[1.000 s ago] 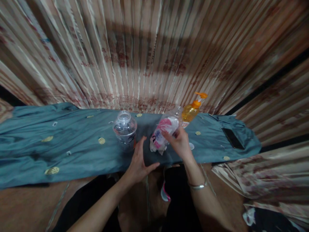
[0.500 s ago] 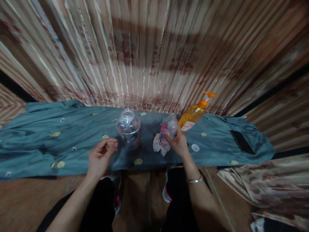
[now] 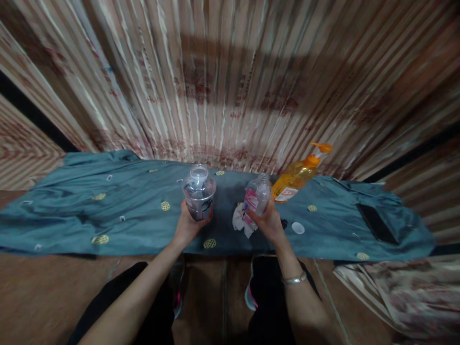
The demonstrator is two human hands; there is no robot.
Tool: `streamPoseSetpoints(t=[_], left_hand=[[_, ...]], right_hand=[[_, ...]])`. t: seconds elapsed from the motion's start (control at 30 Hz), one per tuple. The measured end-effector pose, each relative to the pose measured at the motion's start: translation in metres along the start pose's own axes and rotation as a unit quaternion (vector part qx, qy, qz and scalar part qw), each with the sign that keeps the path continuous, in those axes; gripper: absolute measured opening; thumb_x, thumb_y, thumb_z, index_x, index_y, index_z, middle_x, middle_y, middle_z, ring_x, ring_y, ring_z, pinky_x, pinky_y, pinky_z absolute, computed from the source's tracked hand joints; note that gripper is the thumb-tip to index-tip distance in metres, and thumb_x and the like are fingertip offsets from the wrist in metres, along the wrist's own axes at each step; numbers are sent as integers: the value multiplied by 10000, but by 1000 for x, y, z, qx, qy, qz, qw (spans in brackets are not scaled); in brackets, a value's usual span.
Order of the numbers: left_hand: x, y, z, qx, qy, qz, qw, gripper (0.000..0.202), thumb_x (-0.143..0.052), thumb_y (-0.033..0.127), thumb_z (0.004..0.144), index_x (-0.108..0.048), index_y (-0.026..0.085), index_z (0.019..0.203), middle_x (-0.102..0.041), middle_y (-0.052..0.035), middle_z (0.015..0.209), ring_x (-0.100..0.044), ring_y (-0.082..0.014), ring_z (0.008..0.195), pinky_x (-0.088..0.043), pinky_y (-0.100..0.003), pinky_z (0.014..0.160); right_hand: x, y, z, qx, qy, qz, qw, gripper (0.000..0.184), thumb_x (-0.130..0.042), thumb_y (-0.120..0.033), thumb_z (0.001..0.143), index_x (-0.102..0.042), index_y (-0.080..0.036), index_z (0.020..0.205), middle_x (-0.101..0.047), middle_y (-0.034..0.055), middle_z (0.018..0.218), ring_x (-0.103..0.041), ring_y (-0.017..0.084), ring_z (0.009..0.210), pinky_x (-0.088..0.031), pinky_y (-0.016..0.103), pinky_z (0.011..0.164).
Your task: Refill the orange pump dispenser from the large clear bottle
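Note:
My left hand (image 3: 189, 225) is wrapped round the lower part of a clear plastic cup (image 3: 200, 194) with a domed lid and dark print on its side. On the right, my right hand (image 3: 269, 221) grips a clear plastic bottle (image 3: 259, 191) with a pink label and an uncapped neck. A crumpled white tissue (image 3: 237, 218) lies against the bottle's left side. Just behind the bottle stands an orange pump bottle (image 3: 294, 179) of yellow liquid. Close to my right wrist are a small white cap (image 3: 298, 228) and a dark object, partly hidden.
A teal cloth with yellow motifs covers the long narrow table (image 3: 140, 225). A black phone (image 3: 376, 224) lies near its right end. Pleated patterned curtains (image 3: 230, 96) hang behind it and at both sides. My legs and shoes are below the front edge.
My left hand has moved right and closed round the cup, which it was beside before. My right hand still holds the bottle. The whole view has shifted slightly.

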State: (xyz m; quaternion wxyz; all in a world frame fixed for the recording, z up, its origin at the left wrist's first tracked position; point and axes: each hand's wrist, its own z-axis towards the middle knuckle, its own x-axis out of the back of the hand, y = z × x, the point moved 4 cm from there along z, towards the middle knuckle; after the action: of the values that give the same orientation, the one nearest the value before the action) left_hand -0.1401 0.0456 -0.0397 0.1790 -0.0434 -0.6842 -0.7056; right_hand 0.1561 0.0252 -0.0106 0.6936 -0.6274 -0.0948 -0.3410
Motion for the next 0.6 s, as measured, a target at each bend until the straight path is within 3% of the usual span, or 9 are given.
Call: streamPoseSetpoints(t=[0.07, 0.1, 0.2, 0.3, 0.4, 0.6], left_hand=[[0, 3, 0, 12, 0, 19, 1000, 395, -766, 352, 960, -652, 201, 1306, -713, -96, 1262, -721, -289, 1084, -612, -540, 955], [1, 5, 0, 16, -1, 25, 1000, 388, -779, 344, 950, -657, 197, 1287, -721, -89, 1229, -724, -284, 1060, -613, -532, 944], [4, 14, -2, 17, -2, 31, 999, 675, -959, 247, 685, -610, 203, 1261, -741, -73, 1150, -733, -327, 1082, -587, -534, 984], [8, 27, -4, 6, 4, 23, 1000, 862, -975, 215, 486, -562, 242, 1242, -732, -84, 1203, -705, -383, 1210, -546, -518, 1051], [13, 37, -7, -2, 4, 9, 1000, 867, -955, 257, 451, -551, 259, 1218, -716, -83, 1241, -691, -374, 1236, -527, -485, 1065], [20, 33, -11, 5, -31, -38, 999, 810, -985, 320, 470, -565, 249, 1159, -728, -46, 1075, -712, -350, 1058, -542, -508, 970]], right_hand=[[-1, 0, 0, 14, 1, 6, 1000, 756, -770, -500, 731, -519, -219, 1387, -772, 100, 1016, -781, 372, 866, -623, 476, 720], [-1, 0, 0, 19, 3, 6, 1000, 748, -768, -495, 734, -520, -217, 1384, -771, 105, 1020, -781, 372, 863, -625, 480, 719], [-1, -1, -1, 18, 9, -4, 1000, 724, -761, -498, 738, -532, -197, 1356, -770, 113, 1008, -776, 362, 849, -626, 475, 722], [-1, -4, -3, 19, 13, -13, 1000, 700, -746, -517, 755, -538, -188, 1336, -776, 108, 1016, -772, 341, 855, -625, 458, 746], [-2, -8, -4, 23, 21, -24, 999, 665, -742, -535, 763, -549, -196, 1301, -780, 107, 1012, -764, 335, 844, -619, 451, 733], [-3, -11, -3, 13, 31, -28, 999, 592, -760, -580, 740, -596, -207, 1170, -751, 88, 852, -746, 351, 774, -594, 447, 660]])
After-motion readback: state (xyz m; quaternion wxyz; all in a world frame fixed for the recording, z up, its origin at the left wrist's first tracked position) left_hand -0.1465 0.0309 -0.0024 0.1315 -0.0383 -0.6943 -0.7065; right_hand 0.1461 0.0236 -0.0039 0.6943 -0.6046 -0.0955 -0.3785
